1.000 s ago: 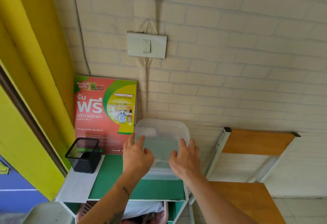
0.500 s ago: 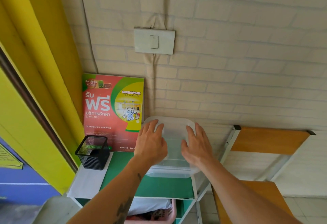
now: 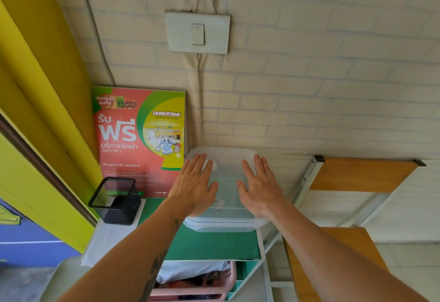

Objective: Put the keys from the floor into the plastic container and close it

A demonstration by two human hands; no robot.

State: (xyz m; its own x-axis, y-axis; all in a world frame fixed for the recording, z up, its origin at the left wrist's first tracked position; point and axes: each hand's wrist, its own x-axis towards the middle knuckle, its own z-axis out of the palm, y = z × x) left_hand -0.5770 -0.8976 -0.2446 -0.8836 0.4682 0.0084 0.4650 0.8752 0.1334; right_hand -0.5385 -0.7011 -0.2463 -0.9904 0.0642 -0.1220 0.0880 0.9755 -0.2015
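— On the green shelf top [image 3: 209,244], against the brick wall, what stood there?
— A clear plastic container [image 3: 226,218], lid on, cloudy and see-through. The left hand [image 3: 194,188] and right hand [image 3: 258,188] lay flat on the lid, fingers spread, gripping nothing.
— Any writing?
— The red poster [image 3: 139,139] read "LAUNDRYBAR", with Thai text.

Poster [image 3: 140,139] and wall [image 3: 309,111] close behind.
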